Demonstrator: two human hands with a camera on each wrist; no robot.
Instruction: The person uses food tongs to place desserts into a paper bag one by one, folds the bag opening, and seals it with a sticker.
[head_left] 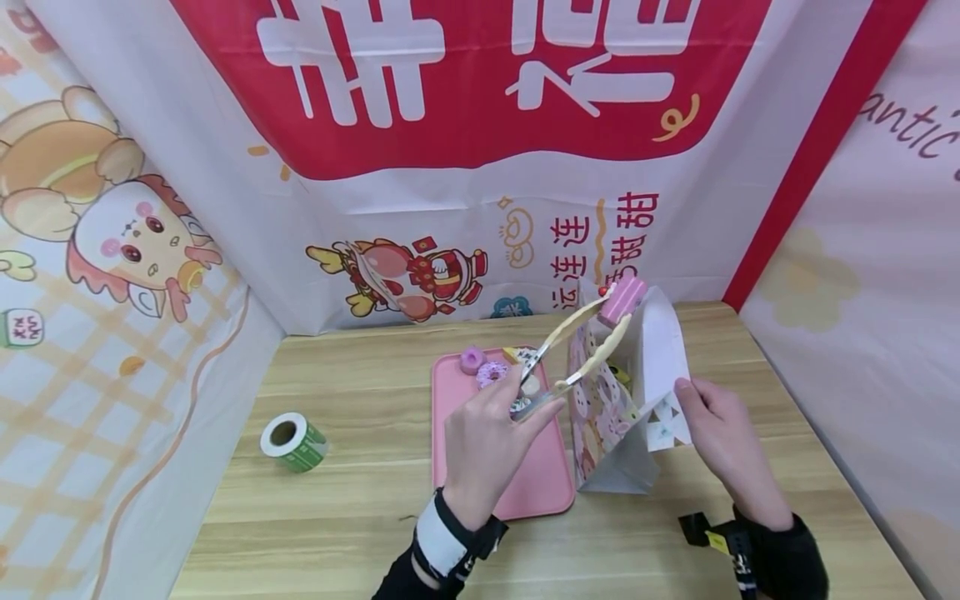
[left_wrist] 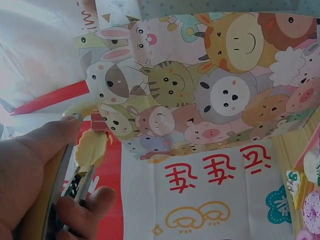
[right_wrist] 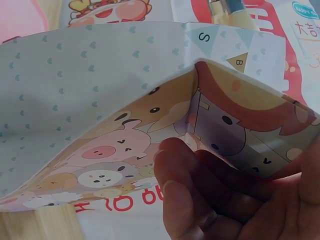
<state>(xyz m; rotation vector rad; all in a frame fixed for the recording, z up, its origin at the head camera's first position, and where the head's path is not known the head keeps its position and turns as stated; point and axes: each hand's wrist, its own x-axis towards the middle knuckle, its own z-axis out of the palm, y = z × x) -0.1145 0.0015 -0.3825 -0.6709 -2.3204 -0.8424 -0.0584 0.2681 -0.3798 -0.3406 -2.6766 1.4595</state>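
Observation:
My left hand [head_left: 491, 442] grips metal tongs with cream-coloured scalloped tips [head_left: 606, 343]. Pinched between those tips is a small pink toy cake [head_left: 624, 298] with a red bit on it, held up over the mouth of a paper gift bag [head_left: 600, 417]. Cartoon animals cover the bag [left_wrist: 225, 90], and in the left wrist view it overlaps part of the cake. On the bag's right side, my right hand [head_left: 727, 425] pinches the folded-out top flap between thumb and fingers. Something yellow and dark shows inside the bag.
Left of the bag lies a pink tray [head_left: 532, 483], partly behind my left hand. It bears a purple ring-shaped piece [head_left: 472, 360], a sprinkled doughnut [head_left: 492, 373] and other small pieces. A green-and-white label roll [head_left: 303, 454] stands at the left. Printed cloth walls border the wooden table [head_left: 360, 533].

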